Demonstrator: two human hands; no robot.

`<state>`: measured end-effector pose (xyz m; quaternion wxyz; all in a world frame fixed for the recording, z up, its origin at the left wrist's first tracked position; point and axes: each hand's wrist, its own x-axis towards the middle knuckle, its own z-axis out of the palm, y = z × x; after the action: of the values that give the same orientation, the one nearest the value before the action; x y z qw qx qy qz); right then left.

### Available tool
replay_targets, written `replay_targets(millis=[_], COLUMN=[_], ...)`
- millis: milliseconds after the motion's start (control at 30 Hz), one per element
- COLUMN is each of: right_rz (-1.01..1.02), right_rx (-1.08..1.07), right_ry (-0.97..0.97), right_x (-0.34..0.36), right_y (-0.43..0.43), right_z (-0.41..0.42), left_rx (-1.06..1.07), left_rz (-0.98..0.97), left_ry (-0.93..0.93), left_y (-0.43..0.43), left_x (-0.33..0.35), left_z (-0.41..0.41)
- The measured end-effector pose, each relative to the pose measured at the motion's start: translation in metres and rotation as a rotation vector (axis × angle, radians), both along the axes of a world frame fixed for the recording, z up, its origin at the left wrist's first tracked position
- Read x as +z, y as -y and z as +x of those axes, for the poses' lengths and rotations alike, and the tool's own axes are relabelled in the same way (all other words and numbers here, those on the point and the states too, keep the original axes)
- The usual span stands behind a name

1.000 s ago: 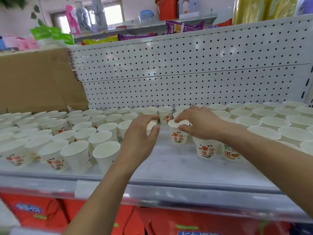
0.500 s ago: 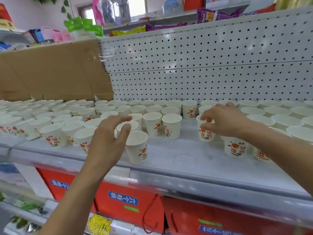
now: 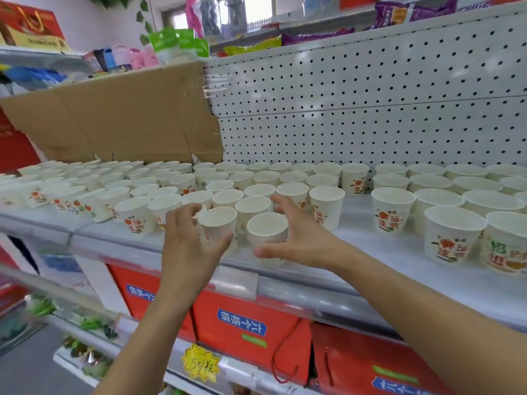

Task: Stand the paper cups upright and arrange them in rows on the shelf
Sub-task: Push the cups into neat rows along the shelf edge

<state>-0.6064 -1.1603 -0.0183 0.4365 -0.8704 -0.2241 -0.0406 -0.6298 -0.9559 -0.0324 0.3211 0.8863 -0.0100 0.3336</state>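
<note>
White pegboard back panel [image 3: 370, 95] spans the rear. A flattened brown cardboard sheet [image 3: 114, 121] leans against its left part.

Shelf [image 3: 356, 246]: pale metal deck with a shiny front rail, nearly covered with paper cups, all upright with mouths up as far as I can see.
- Left block of cups [image 3: 137, 215]: dense, rows run back to the cardboard, far-left ones blurred.
- Right block of cups [image 3: 393, 209]: looser rows, printed sides face the camera, set apart from the left block by a bare strip of deck.
- One cup [image 3: 354, 178] stands at the back of that strip, near the pegboard.

Red gift boxes [image 3: 242, 323] sit on the tier below, blue labels on the fronts.

Hands are both at the front edge of the left block:
- Left hand [image 3: 188, 246] grips the front-left cup [image 3: 218, 223]. The thumb crosses the near wall and the fingers curl round the left side. The cup stands upright at the shelf front.
- Right hand [image 3: 302, 238] wraps the front-right cup [image 3: 266, 229]. The thumb lies low across the near wall and the fingers arc behind the rim. The thumb is touching, but finger contact at the back isn't clear. This cup is also upright, base hidden by the thumb.
- The two cups stand just beside each other, in front of the packed rows.

Small stuff: a clear label holder [image 3: 236, 283] is clipped on the front rail below the hands, and a yellow star price tag [image 3: 201, 363] is on the lower rail, handwritten.
</note>
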Motion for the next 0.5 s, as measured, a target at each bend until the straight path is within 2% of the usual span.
replay_targets(millis=[200, 500], right_rz=[0.128, 0.086], right_rx=[-0.080, -0.334], right_ry=[0.053, 0.242], right_x=[-0.013, -0.012], right_y=[-0.017, 0.020], right_z=[0.004, -0.025], left_rx=[0.016, 0.113], left_rz=[-0.192, -0.207], left_ry=[0.001, 0.020], left_y=[0.015, 0.025], left_x=[-0.019, -0.017], left_z=[0.018, 0.035])
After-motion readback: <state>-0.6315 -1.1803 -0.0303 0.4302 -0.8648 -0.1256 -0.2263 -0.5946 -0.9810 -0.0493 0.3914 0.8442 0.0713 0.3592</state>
